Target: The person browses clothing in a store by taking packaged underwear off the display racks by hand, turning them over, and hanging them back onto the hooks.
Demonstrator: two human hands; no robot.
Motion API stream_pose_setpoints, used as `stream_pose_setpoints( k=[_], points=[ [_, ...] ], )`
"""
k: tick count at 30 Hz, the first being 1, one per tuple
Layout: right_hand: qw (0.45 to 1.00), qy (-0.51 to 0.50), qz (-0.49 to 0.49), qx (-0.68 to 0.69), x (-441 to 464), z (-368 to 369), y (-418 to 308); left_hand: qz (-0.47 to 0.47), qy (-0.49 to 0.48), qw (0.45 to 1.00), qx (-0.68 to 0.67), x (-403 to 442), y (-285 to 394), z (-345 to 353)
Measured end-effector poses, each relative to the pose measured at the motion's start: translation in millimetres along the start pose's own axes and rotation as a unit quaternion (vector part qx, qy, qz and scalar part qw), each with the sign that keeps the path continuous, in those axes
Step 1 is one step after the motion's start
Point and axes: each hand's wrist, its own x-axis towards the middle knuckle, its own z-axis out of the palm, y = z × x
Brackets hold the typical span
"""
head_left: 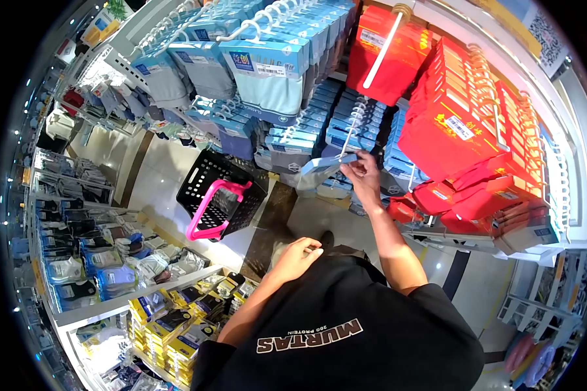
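Note:
My right hand [364, 174] reaches forward to the rack and pinches the edge of a packaged undergarment [324, 164] with a blue header card, at the front end of a metal hook [353, 127]. Whether the pack is still on that hook, I cannot tell. Similar blue-carded packs [354, 118] hang in rows behind it. Close to my body, my left hand [300, 256] is held low with its fingers curled and nothing visible in them.
A black shopping basket [192, 179] with a pink handle [202, 207] stands on the floor ahead-left. Red packs [454, 140] hang at the right, more blue-carded packs [267, 72] above. Left are sock bins [120, 260] and yellow-boxed goods [169, 332].

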Motion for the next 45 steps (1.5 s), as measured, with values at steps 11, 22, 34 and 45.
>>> stream_pose_setpoints(
  k=[11, 22, 34, 45],
  points=[
    [0.992, -0.099, 0.04, 0.071, -30.4, -35.7, -26.4, 0.041, 0.074, 0.992, -0.093, 46.4, -16.2, -16.8],
    [0.938, -0.042, 0.139, 0.314, -76.5, -19.5, -70.9, 0.04, -0.009, 0.988, -0.148, 46.5, 0.1, -23.5],
    [0.951, -0.302, -0.028, -0.064, -104.0, -22.1, -78.4, -0.075, 0.139, 0.931, -0.329, 29.8, 49.1, -7.1],
    [0.956, -0.239, -0.045, -0.162, -123.6, 5.9, -86.3, -0.022, 0.173, 0.897, -0.406, 34.4, 29.3, 6.1]
  ],
)
